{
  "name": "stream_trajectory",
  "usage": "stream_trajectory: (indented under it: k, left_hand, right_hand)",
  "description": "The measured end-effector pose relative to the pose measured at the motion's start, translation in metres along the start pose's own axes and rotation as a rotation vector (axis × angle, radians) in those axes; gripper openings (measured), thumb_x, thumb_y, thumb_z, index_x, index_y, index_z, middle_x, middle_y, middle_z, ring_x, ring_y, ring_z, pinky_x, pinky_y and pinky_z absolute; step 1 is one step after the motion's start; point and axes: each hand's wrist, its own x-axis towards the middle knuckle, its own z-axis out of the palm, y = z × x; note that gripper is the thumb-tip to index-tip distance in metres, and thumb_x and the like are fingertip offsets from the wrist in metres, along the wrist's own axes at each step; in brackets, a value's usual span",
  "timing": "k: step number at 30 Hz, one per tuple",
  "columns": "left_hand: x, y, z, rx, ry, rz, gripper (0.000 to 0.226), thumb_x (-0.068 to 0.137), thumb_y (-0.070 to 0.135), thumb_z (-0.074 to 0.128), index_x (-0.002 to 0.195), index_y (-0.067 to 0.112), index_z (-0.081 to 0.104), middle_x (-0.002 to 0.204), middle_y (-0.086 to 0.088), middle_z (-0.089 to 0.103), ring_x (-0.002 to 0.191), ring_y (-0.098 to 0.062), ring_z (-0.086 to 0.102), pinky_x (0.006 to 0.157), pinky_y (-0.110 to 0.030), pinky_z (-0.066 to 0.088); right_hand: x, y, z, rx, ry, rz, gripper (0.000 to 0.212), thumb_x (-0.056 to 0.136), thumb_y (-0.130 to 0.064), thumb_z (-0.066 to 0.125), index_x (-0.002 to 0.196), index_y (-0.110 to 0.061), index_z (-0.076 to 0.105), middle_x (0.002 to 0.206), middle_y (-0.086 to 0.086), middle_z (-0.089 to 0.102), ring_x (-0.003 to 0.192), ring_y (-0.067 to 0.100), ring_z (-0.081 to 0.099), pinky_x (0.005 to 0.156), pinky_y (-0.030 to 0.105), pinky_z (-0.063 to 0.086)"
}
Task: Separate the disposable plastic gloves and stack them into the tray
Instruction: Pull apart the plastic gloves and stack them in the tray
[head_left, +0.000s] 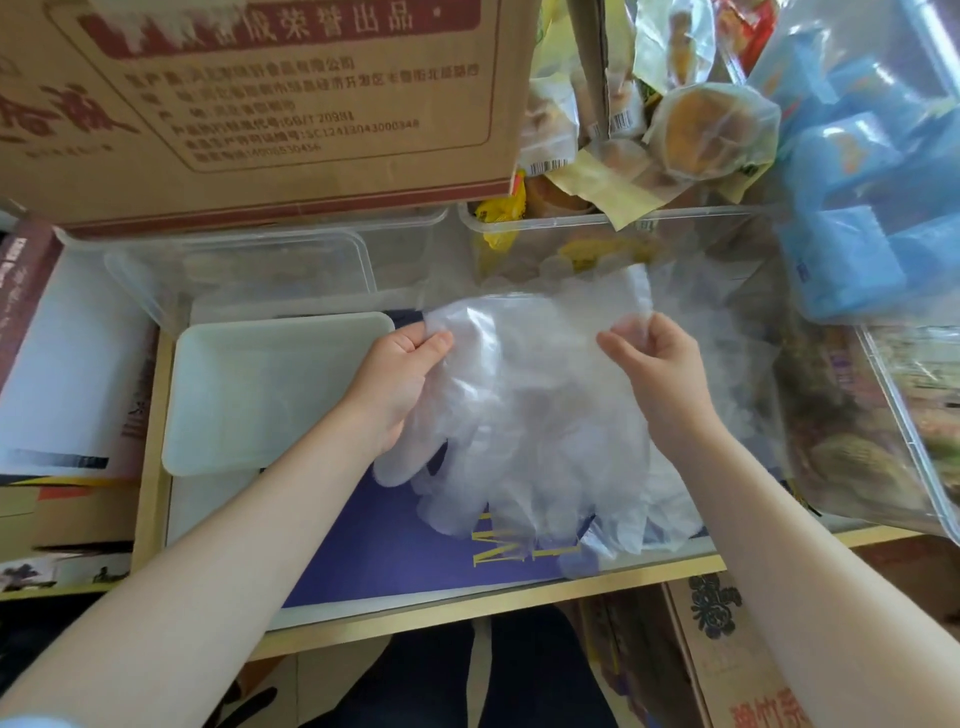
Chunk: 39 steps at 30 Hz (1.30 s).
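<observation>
A bunch of thin, see-through plastic gloves (530, 415) hangs between my hands above the blue tabletop, its fingers drooping towards me. My left hand (400, 374) pinches the left cuff corner between thumb and fingers. My right hand (649, 358) pinches the right cuff edge the same way. The white rectangular tray (218, 447) lies flat just left of my left hand, with nothing visible inside it.
A large cardboard box (260, 104) looms at the back. Clear plastic containers (249, 265) stand behind the tray, another (571, 228) holds wrapped snacks. Blue packets in a bag (862, 182) crowd the right. The table's wooden front edge (467, 608) runs below.
</observation>
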Motion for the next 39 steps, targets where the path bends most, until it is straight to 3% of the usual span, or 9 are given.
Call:
stream_trajectory:
  k: [3,7,10,12,15,18,23,32,39]
  left_hand:
    - [0.011,-0.001,0.004,0.072,0.056,-0.033,0.021,0.098,0.017,0.048,0.090,0.020,0.067,0.090,-0.001,0.070,0.081,-0.011,0.065,0.075,-0.025,0.053]
    - [0.029,-0.002,0.005,0.204,0.052,-0.072,0.030,0.094,0.031,0.049,0.102,0.005,0.061,0.100,-0.020,0.064,0.090,-0.030,0.060,0.090,-0.051,0.047]
    - [0.037,0.002,0.008,0.252,0.003,-0.063,0.028,0.088,0.031,0.054,0.094,0.004,0.059,0.084,-0.009,0.063,0.078,-0.022,0.061,0.078,-0.041,0.053]
    - [0.038,0.006,0.011,0.279,-0.032,-0.070,0.015,0.094,0.017,0.049,0.082,0.018,0.057,0.073,0.005,0.061,0.066,-0.007,0.062,0.066,-0.024,0.053]
    - [0.038,0.003,0.009,0.133,-0.096,-0.107,0.023,0.099,0.016,0.041,0.083,0.022,0.057,0.064,0.011,0.065,0.072,-0.009,0.058,0.084,-0.034,0.047]
    - [0.031,0.001,0.006,-0.028,-0.098,-0.122,0.019,0.097,0.015,0.046,0.089,0.014,0.063,0.065,0.006,0.069,0.066,-0.013,0.063,0.071,-0.031,0.049]
    - [0.027,0.003,0.003,-0.080,-0.212,-0.208,0.050,0.099,0.047,0.029,0.118,0.012,0.061,0.112,-0.005,0.068,0.104,-0.018,0.065,0.092,-0.032,0.049]
    - [0.012,0.015,0.002,0.213,-0.229,0.111,0.017,0.092,0.006,0.054,0.095,0.019,0.065,0.086,0.008,0.073,0.082,-0.008,0.068,0.076,-0.023,0.052]
    - [-0.019,0.054,-0.001,0.092,-0.400,0.186,0.014,0.076,0.018,0.059,0.085,0.018,0.070,0.077,0.006,0.073,0.071,-0.006,0.067,0.066,-0.018,0.052]
  right_hand:
    - [-0.003,-0.005,-0.019,0.095,-0.137,-0.083,0.026,0.079,-0.005,0.070,0.065,-0.017,0.053,0.056,-0.012,0.051,0.054,0.005,0.043,0.057,0.019,0.036]
    - [-0.019,-0.034,-0.033,0.350,-0.750,-0.191,0.016,0.073,-0.027,0.076,0.072,-0.023,0.061,0.074,0.001,0.070,0.040,0.021,0.044,0.045,0.022,0.042]
    - [-0.025,-0.045,-0.028,0.545,-0.977,-0.184,0.011,0.078,-0.034,0.072,0.079,-0.029,0.061,0.087,0.001,0.074,0.037,0.025,0.039,0.038,0.034,0.020]
    - [-0.023,-0.039,-0.014,0.688,-0.887,-0.052,0.008,0.076,-0.027,0.070,0.074,-0.029,0.062,0.085,-0.001,0.074,0.048,0.020,0.046,0.042,0.023,0.031]
    - [-0.013,-0.017,0.018,0.449,-0.516,0.116,0.018,0.079,-0.017,0.067,0.068,-0.022,0.055,0.059,-0.012,0.062,0.053,0.012,0.038,0.049,0.019,0.031]
    - [-0.003,0.007,0.039,0.230,-0.278,0.186,0.028,0.084,-0.003,0.063,0.065,-0.016,0.047,0.042,-0.011,0.044,0.039,0.005,0.034,0.040,0.016,0.029]
    - [0.003,0.020,0.042,0.109,-0.172,0.123,0.026,0.081,-0.006,0.067,0.065,-0.020,0.053,0.052,-0.009,0.052,0.041,0.005,0.041,0.041,0.020,0.032]
    - [0.004,0.024,0.033,-0.170,-0.037,0.035,0.013,0.082,-0.023,0.068,0.079,-0.020,0.056,0.072,-0.005,0.058,0.067,0.012,0.053,0.047,0.012,0.036]
    - [0.001,0.006,-0.002,0.231,-0.572,0.029,0.110,0.045,-0.060,0.085,0.135,-0.014,0.043,0.128,0.003,0.058,0.119,0.017,0.055,0.093,0.028,0.046]
